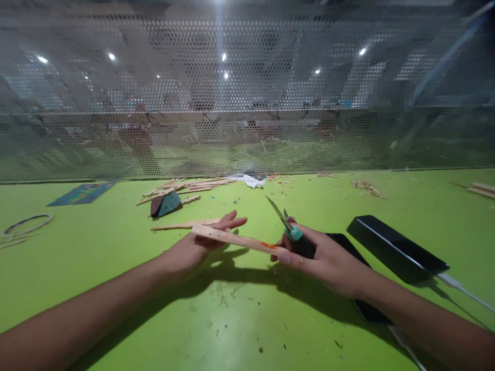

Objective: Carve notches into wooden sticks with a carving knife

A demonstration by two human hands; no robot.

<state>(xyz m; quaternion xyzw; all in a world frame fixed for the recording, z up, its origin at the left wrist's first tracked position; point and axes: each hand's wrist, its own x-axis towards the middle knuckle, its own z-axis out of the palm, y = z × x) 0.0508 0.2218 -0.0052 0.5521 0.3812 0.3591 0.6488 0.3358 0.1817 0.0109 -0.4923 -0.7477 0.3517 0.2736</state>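
Observation:
My right hand point(320, 257) is closed round the dark handle of a knife point(279, 214), its blade pointing up and to the left. Between the thumb and fingers of that same hand is one end of a flat wooden strip point(240, 240), which has an orange mark near the grip. The strip's other end crosses over my left hand point(201, 245), whose fingers are stretched out and apart. Just beyond the left hand, a thin wooden piece point(174, 225) lies on the green table point(216, 330).
Two black devices point(398, 247) with white cables are at the right. Wooden strips point(193, 185), a folded teal and brown piece point(166, 204), white tissue point(254, 181) and shavings point(367, 187) lie farther back. A perforated screen point(247, 103) stands behind.

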